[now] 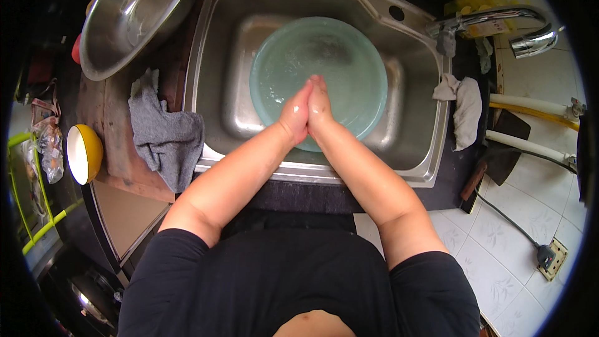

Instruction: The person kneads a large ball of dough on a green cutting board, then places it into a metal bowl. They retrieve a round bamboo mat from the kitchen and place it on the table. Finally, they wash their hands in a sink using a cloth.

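Observation:
My left hand [296, 114] and my right hand [319, 103] are pressed palm to palm above the near half of a pale green round basin [257, 81]. Their fingers look stretched out, tips pointing away from me. Both hands look wet, and nothing shows between them, though the palms' inner faces are hidden. Clear water [349, 97] with bright glints lies in the basin. The basin stands in a stainless steel sink [237, 43], and a dark blurred patch shows through near its far side.
Left of the sink are a grey cloth [163, 140], a large steel bowl [134, 19] and a yellow bowl [92, 155]. A chrome faucet [499, 19] bends away at the right. A whitish rag [467, 112] hangs over the right edge near a dark cleaver-like blade [511, 143] and a plug [546, 256].

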{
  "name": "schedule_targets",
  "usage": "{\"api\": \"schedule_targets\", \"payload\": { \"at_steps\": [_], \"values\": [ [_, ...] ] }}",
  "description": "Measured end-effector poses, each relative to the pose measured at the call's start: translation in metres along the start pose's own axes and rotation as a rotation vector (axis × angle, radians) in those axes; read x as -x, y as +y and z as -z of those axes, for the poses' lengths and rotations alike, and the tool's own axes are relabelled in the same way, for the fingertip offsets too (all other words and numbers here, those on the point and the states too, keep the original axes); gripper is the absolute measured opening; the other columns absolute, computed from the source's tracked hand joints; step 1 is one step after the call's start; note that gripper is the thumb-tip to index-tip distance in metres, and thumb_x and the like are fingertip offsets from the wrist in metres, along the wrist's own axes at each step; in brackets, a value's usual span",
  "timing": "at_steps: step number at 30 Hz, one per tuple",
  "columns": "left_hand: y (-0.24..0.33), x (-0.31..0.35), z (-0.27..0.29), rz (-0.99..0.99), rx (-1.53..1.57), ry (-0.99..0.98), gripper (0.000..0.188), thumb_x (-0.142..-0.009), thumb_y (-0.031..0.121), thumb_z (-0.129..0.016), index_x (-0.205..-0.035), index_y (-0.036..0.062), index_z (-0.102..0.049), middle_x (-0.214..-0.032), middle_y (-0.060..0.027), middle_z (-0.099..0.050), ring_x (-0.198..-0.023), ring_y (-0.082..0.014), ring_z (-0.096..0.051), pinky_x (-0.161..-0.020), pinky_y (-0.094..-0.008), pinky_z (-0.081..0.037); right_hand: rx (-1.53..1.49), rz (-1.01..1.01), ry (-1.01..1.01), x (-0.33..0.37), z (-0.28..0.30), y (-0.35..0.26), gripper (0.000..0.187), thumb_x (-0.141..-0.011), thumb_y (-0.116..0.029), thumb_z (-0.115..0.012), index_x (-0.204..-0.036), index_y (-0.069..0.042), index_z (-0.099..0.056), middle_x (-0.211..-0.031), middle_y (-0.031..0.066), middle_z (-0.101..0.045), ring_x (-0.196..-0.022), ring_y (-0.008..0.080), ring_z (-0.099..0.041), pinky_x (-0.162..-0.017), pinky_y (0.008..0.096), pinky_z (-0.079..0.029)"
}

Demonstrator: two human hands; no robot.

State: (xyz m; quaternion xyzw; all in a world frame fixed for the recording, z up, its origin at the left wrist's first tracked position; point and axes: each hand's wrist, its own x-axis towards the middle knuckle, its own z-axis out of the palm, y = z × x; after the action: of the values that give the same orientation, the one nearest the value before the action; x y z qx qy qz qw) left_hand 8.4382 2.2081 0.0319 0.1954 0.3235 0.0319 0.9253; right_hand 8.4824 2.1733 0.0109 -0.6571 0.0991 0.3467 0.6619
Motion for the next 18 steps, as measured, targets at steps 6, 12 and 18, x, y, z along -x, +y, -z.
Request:
{"api": "schedule_targets", "payload": {
  "at_steps": [6,12,18],
  "values": [
    [0.021,-0.012,0.022,-0.065,-0.053,0.197,0.052,-0.090,0.032,-0.040,-0.132,0.0018,-0.031,-0.135,-0.0061,-0.035,-0.124,-0.0182,-0.032,-0.103,-0.0287,-0.022,0.312,0.250,-0.162,0.037,-0.024,0.008,0.053,-0.089,-0.034,-0.037,-0.132,-0.003,-0.029,-0.137,0.0180,-0.026,-0.127,0.0295,-0.024,-0.105,0.0367,-0.017],
    [0.023,-0.014,0.033,0.040,0.159,-0.107,0.053,-0.092,0.035,-0.026,-0.131,0.0005,-0.031,-0.136,-0.0107,-0.033,-0.125,-0.0241,-0.031,-0.104,-0.0358,-0.023,1.122,0.931,0.068,-0.032,-0.012,0.040,0.040,-0.089,-0.026,-0.039,-0.119,-0.001,-0.045,-0.119,0.0206,-0.048,-0.113,0.0283,-0.044,-0.098,0.0348,-0.032],
    [0.024,-0.015,0.020,0.170,0.329,-0.342,0.060,-0.090,0.041,-0.023,-0.133,-0.0007,-0.026,-0.140,-0.0162,-0.025,-0.129,-0.0292,-0.023,-0.105,-0.0408,-0.019,0.670,0.379,0.018,-0.100,0.075,0.019,0.037,-0.083,-0.026,-0.049,-0.107,0.001,-0.054,-0.088,0.0227,-0.061,-0.088,0.0334,-0.058,-0.079,0.0395,-0.044]
  ]
}}
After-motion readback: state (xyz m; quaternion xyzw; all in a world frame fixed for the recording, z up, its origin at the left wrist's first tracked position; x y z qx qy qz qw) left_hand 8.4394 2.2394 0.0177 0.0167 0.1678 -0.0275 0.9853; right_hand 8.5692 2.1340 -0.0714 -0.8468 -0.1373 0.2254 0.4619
